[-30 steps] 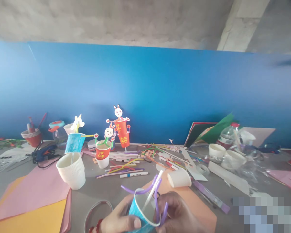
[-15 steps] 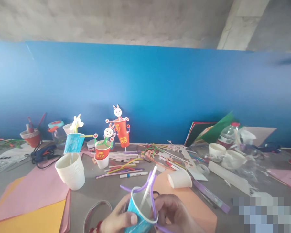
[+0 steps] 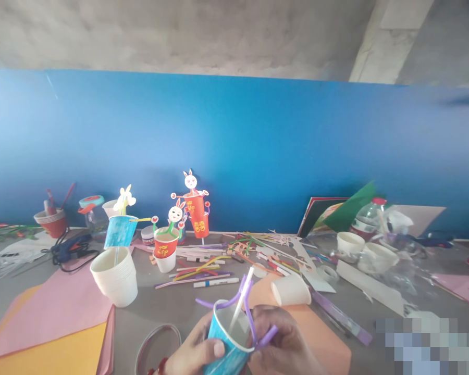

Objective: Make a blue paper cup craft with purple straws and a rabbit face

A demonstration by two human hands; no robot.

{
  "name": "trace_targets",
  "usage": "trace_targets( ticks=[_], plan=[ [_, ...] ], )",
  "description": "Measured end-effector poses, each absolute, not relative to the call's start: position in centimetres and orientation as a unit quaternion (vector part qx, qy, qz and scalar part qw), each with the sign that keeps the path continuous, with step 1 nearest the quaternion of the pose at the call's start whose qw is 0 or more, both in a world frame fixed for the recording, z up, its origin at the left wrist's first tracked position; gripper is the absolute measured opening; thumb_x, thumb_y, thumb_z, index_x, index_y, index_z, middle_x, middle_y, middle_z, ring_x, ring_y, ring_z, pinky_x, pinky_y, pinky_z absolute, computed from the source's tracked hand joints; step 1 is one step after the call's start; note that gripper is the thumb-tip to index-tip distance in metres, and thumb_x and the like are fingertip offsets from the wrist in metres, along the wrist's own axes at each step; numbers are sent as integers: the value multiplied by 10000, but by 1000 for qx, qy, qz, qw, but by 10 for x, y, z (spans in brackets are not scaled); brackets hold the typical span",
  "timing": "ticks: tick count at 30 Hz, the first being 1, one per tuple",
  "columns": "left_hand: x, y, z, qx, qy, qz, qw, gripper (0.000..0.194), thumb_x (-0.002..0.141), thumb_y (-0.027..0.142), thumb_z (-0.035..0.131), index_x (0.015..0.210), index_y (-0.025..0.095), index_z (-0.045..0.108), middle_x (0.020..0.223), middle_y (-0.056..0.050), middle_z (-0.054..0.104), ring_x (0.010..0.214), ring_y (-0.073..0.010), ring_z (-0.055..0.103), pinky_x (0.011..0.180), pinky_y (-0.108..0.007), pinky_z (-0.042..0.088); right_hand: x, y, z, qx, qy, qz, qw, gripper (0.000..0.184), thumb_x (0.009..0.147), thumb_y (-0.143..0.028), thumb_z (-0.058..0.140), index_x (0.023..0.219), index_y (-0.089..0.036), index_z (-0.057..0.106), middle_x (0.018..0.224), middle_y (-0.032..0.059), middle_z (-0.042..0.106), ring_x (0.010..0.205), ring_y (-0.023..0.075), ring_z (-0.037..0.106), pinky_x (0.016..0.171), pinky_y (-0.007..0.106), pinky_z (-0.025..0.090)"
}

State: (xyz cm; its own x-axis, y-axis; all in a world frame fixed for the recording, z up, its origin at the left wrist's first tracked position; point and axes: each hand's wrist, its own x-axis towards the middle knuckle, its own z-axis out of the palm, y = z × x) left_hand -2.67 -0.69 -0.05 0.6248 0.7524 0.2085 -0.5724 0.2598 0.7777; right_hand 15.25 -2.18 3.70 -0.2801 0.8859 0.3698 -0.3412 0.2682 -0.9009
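My left hand [image 3: 199,345] is wrapped round a blue-painted paper cup [image 3: 225,350], tilted with its mouth toward me. A white straw [image 3: 241,300] stands up out of the cup. Purple pipe cleaners [image 3: 250,312] are fixed near the straw's top; one arm sticks out to the left, another comes down over the right rim. At that rim, my right hand [image 3: 278,338] pinches the purple pipe cleaner, whose end points up to the right. Some of the right fingertips are hidden behind it.
Stacked white cups [image 3: 115,276] stand left, with a blue cup figure [image 3: 121,232] in them. Rabbit cup figures [image 3: 166,245] stand behind. Pipe cleaners and markers [image 3: 216,282] litter the middle. A white cup [image 3: 291,289] lies on orange paper [image 3: 320,338]. A glue gun [image 3: 72,249] lies far left.
The purple pipe cleaner's end at the right rim has swung from hanging below to pointing up and right. My right hand has shifted slightly with it; my left keeps its hold on the cup.
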Motion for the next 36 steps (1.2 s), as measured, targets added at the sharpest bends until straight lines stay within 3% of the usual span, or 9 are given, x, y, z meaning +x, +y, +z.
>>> trace_targets(
  ticks=[5, 10, 15, 19, 22, 25, 27, 32, 36],
  plan=[
    [-28, -11, 5, 445, 138, 418, 780, 659, 732, 468, 793, 1282, 145, 626, 953, -113, 750, 887, -294, 706, 772, -368, 510, 155, -22, 35, -242, -577, 582, 519, 379, 724, -557, 820, 597, -221, 701, 665, 29, 654, 663, 188, 613, 644, 317, 522],
    [-30, -7, -3, 457, 117, 406, 783, 638, 758, 478, 763, 1294, 163, 618, 1013, -123, 738, 885, -288, 701, 757, -357, 512, 162, -18, 33, -243, -587, 603, 482, 264, 695, -485, 874, 713, -239, 779, 672, 12, 662, 691, 187, 634, 700, 326, 520],
    [-28, -5, -6, 476, 117, 396, 777, 712, 727, 507, 791, 1314, 155, 595, 963, -110, 744, 878, -275, 701, 743, -321, 495, 155, -22, 36, -217, -546, 631, 507, 307, 710, -492, 860, 647, -216, 743, 650, 10, 632, 681, 170, 625, 645, 276, 514],
    [-29, -8, 3, 469, 126, 409, 773, 701, 756, 506, 768, 1338, 163, 579, 1036, -124, 737, 961, -313, 691, 811, -379, 510, 147, -22, 28, -210, -482, 682, 508, 268, 654, -414, 905, 647, -205, 736, 654, 17, 637, 609, 165, 632, 561, 274, 522],
    [-33, -8, 3, 473, 133, 409, 769, 720, 735, 503, 794, 1341, 174, 586, 1086, -133, 737, 1046, -347, 670, 910, -451, 496, 152, -19, 22, -201, -486, 670, 524, 291, 641, -396, 915, 842, -232, 783, 680, 0, 648, 542, 132, 609, 535, 264, 520],
    [-38, -7, -2, 468, 184, 436, 747, 727, 693, 513, 834, 1308, 181, 631, 1158, -144, 734, 1137, -375, 628, 999, -495, 453, 164, -16, 20, -230, -544, 634, 499, 511, 654, -381, 917, 1125, -288, 742, 847, 16, 692, 677, 151, 653, 635, 276, 542],
    [-41, -7, -4, 468, 235, 452, 722, 732, 672, 544, 843, 1281, 179, 663, 1196, -153, 732, 1170, -391, 609, 1043, -513, 426, 169, -16, 15, -278, -561, 613, 482, 634, 668, -425, 906, 1247, -312, 674, 982, 43, 694, 798, 186, 672, 700, 299, 550],
    [-37, -12, -2, 522, 359, 465, 619, 651, 759, 647, 713, 1256, 227, 705, 1323, -129, 688, 1373, -411, 452, 1192, -505, 281, 155, -14, -7, -363, -541, 589, 478, 1136, 527, -594, 922, 1492, -348, 376, 1144, 99, 678, 903, 287, 692, 708, 362, 562],
    [-34, -11, 2, 606, 339, 449, 563, 628, 819, 668, 627, 1306, 273, 672, 1446, -102, 584, 1471, -400, 296, 1229, -504, 203, 145, -13, 0, -343, -553, 573, 499, 954, 663, -518, 881, 1474, -345, 409, 1367, 117, 604, 1118, 343, 628, 822, 402, 544]
  ],
)
